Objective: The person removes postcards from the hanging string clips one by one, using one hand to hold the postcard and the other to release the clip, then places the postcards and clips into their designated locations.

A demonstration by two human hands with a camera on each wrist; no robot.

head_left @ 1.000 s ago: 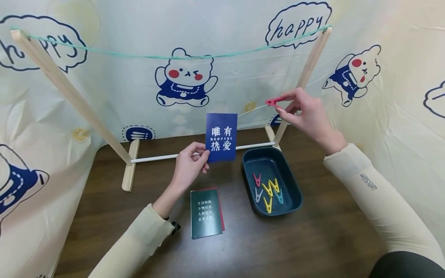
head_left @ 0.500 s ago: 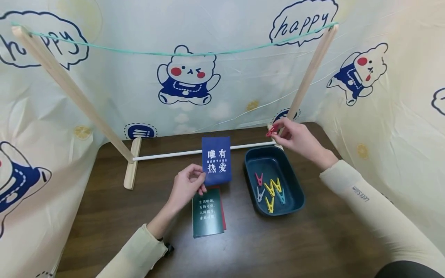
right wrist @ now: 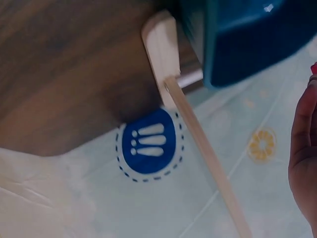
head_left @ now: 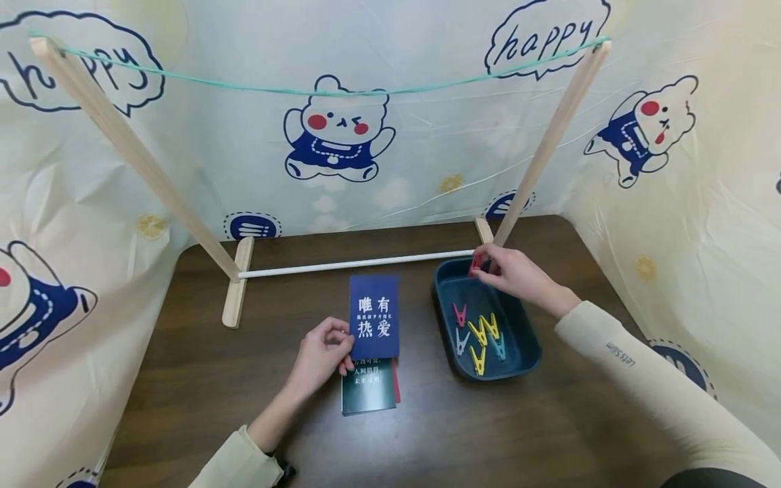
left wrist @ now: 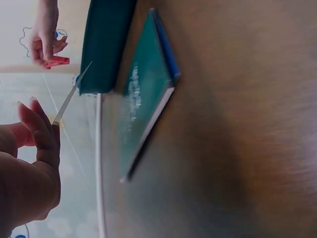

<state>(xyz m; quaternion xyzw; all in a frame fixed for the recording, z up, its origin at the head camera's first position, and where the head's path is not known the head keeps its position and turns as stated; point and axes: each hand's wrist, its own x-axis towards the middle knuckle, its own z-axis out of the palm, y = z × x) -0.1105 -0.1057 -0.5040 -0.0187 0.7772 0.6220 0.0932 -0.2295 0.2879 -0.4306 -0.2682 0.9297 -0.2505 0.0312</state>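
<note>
My left hand (head_left: 320, 352) pinches a blue card (head_left: 374, 312) with white characters by its lower left edge. In the left wrist view this card (left wrist: 72, 94) appears almost edge-on, raised over the table. Below it lies a small stack of cards, a dark green one (head_left: 369, 396) on top and a red edge showing at the right; the blue card overlaps its upper part in the head view. My right hand (head_left: 518, 274) pinches a red clothespin (head_left: 474, 265) above the far end of a dark blue tray (head_left: 443, 298). Several yellow, grey, teal and pink clothespins (head_left: 478, 360) lie in the tray.
A wooden stand rises behind, with a left post (head_left: 134, 156) and a right post (head_left: 552, 142). A sagging green string (head_left: 244, 87) joins their tops, and a white rod (head_left: 305, 268) joins the feet. A printed cloth (head_left: 439, 135) hangs behind the brown table (head_left: 201, 379).
The left hand has lowered the blue card from in front of the rod toward the card stack. The right hand has come down with the red clothespin to the tray's far end.
</note>
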